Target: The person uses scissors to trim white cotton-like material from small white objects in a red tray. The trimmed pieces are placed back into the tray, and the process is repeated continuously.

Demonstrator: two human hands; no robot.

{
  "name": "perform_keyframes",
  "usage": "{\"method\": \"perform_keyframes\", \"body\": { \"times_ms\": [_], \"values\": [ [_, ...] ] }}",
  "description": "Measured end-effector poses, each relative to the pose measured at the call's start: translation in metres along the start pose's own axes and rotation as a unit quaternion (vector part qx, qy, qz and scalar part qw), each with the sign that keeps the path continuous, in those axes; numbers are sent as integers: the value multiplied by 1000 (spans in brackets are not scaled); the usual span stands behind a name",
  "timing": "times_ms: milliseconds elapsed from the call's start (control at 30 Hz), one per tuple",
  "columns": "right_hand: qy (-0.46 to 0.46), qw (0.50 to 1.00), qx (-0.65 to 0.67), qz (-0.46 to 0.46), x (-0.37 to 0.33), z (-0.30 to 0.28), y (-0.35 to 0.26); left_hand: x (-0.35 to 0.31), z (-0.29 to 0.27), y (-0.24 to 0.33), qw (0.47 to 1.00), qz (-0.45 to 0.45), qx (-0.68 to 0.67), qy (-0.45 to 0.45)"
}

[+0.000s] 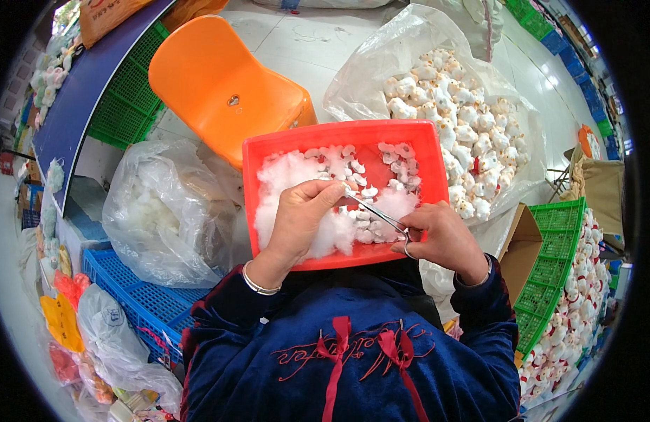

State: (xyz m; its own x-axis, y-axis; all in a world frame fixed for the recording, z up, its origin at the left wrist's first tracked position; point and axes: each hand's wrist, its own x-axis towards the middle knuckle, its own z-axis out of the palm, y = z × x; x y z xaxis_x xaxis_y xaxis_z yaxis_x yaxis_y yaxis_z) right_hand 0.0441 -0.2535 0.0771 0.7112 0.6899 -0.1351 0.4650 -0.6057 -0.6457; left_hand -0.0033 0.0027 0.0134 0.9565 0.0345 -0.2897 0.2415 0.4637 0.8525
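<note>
Over a red plastic tub (346, 128) on my lap, my left hand (304, 214) pinches a small white plush piece (350, 190) between thumb and fingertips. My right hand (441, 235) grips metal forceps (380, 215) by their ring handles, and their tips reach the piece in my left hand. Fluffy white stuffing (282, 176) fills the tub's left side, and a smaller tuft (396, 202) lies near the forceps. Small white and greyish pieces (402, 165) are scattered across the tub. What the forceps' tips grasp is too small to tell.
Beyond the tub stands an orange chair (226, 91). A clear bag of white plush parts (472, 133) sits at far right, and a bag of stuffing (156, 218) at left, above a blue crate (138, 288). To the right, a green crate (546, 281) borders heaped white plush pieces (574, 323).
</note>
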Motion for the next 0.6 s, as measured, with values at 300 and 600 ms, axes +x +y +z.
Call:
{"method": "perform_keyframes", "body": {
  "times_ms": [300,600],
  "values": [
    [-47,987,149,27,5,11,11,-2,1,-5,999,25,24,6],
    [-62,974,206,69,0,17,9,-3,-1,-10,992,108,52,-25]
  ]
}}
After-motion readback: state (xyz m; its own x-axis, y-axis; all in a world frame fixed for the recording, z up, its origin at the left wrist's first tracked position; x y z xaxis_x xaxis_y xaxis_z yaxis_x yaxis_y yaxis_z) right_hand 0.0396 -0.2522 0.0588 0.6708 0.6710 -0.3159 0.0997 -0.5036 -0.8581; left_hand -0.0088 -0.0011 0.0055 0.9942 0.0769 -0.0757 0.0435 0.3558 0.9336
